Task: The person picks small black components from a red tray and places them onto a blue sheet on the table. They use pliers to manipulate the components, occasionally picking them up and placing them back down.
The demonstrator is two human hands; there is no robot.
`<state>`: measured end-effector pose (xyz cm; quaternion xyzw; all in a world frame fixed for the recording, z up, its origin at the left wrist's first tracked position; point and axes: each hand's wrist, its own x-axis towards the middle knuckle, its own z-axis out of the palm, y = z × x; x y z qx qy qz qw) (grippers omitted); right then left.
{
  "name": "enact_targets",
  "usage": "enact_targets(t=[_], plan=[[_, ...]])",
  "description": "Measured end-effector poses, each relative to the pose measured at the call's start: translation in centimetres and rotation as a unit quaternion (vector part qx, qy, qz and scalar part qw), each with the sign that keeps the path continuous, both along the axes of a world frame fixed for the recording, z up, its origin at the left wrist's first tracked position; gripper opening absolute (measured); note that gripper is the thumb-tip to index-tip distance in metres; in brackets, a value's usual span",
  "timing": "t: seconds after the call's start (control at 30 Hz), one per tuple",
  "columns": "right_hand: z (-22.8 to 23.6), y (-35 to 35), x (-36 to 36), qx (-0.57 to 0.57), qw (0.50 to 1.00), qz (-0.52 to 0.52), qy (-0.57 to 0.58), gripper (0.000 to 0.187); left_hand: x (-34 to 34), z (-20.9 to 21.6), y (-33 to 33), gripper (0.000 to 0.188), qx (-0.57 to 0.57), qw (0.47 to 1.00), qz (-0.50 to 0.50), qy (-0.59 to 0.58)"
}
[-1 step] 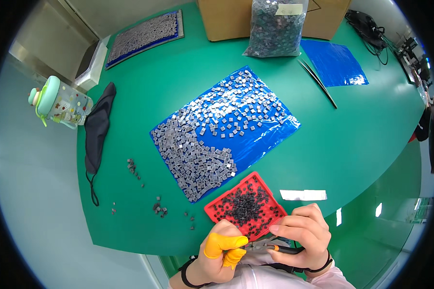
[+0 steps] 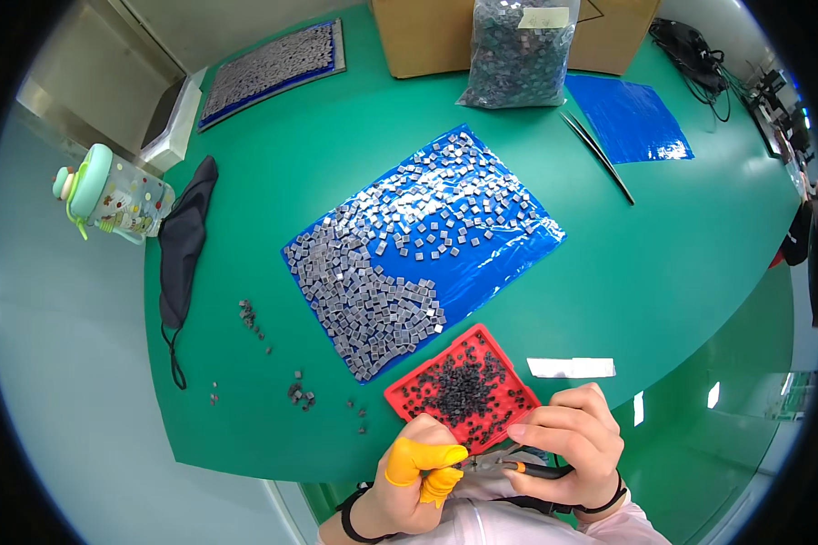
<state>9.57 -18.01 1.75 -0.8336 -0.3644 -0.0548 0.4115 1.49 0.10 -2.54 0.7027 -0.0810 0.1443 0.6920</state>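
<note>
My left hand (image 2: 411, 480), with yellow finger cots on the thumb and a finger, is closed in a pinch at the near edge of the red tray (image 2: 507, 364). What it pinches is too small to make out. Small-handled pliers (image 2: 547, 470), black and orange, sit in my right hand (image 2: 580, 447), their tips pointing toward the left fingertips. In the tray lies a heap of tiny black parts (image 2: 463, 389), densest in the middle. Just beyond it, a blue sheet (image 2: 473, 283) carries many small grey square pieces (image 2: 373, 313), packed closely at the left and looser toward the far side.
Loose dark pieces (image 2: 302, 394) lie left of the tray, a white strip (image 2: 571, 368) right. Tweezers (image 2: 600, 156) and another blue sheet (image 2: 634, 118) are far right. A filled bag (image 2: 518, 64), cardboard box (image 2: 427, 41), loaded board (image 2: 273, 71), black mask (image 2: 184, 250) and bottle (image 2: 123, 195) stand around.
</note>
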Motion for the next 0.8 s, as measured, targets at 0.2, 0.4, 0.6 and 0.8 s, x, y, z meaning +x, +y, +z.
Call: enact_targets(t=[0.2, 0.4, 0.6, 0.8], plan=[[-0.1, 0.0, 0.2, -0.012, 0.999, 0.002, -0.035, 0.044, -0.2, 0.4, -0.2, 0.024, 0.058, 0.996, 0.030, 0.065], [-0.4, -0.2, 0.3, -0.007, 0.999, -0.010, -0.039, 0.043, 0.1, 0.7, 0.5, 0.021, 0.080, 0.992, -0.007, 0.100], [0.2, -0.2, 0.5, 0.015, 1.000, -0.023, 0.013, 0.044, 0.5, 2.7, -0.6, 0.016, -0.110, 0.985, 0.086, 0.098], [0.2, -0.3, 0.3, 0.013, 0.999, 0.013, 0.040, 0.045, 0.7, 2.2, 0.6, 0.031, 0.012, 0.998, 0.067, 0.011]])
